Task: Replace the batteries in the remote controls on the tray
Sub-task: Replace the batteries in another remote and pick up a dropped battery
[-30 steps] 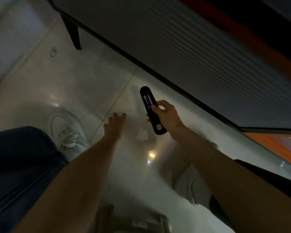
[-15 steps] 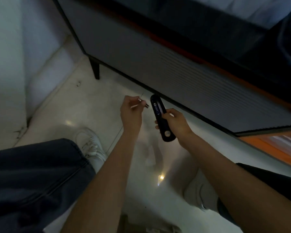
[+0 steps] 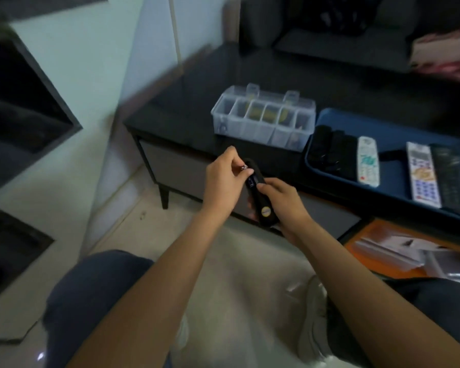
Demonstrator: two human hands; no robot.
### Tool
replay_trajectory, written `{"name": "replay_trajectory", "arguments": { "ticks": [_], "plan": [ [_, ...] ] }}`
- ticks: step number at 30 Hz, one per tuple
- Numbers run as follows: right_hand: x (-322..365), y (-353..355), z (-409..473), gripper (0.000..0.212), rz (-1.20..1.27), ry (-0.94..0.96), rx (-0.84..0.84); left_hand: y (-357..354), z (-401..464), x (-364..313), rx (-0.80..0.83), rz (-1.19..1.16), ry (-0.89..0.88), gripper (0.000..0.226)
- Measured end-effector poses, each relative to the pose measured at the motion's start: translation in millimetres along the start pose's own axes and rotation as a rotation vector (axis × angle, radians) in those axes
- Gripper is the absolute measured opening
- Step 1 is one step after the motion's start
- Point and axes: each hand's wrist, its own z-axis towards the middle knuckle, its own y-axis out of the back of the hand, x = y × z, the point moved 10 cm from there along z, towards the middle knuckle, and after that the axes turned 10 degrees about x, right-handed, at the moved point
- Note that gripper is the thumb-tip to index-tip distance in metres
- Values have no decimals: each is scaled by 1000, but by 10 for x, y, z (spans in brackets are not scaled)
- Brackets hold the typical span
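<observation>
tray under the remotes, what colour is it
Blue: the tray on the dark table is blue, seen in the head view.

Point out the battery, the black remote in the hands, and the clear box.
battery (image 3: pixel 242 168), head view, its shiny end at the left fingertips.
black remote (image 3: pixel 263 205), head view, its lower body beside the right thumb.
clear box (image 3: pixel 263 128), head view, its front wall.

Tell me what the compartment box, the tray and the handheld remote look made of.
Compartment box: clear plastic, apparently; its dividers and contents show through the walls.
Tray: blue, matte, likely plastic, though blur leaves it open.
Remote: black, probably plastic with a slight sheen, held in the right hand.
</observation>
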Motion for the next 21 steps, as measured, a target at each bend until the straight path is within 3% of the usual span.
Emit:
{"name": "replay_trajectory", "arguments": {
  "ticks": [4,8,21],
  "plan": [
    [428,215,-127,21,18,103,-37,-153,162,-567,123,25,-177,14],
    [670,414,-124,17,7,149,-91,-214,298,-799,135,-9,-244,12],
    [998,992,314,17,11,221,-152,-711,947,-780,101,-179,-202,16]
  ]
}}
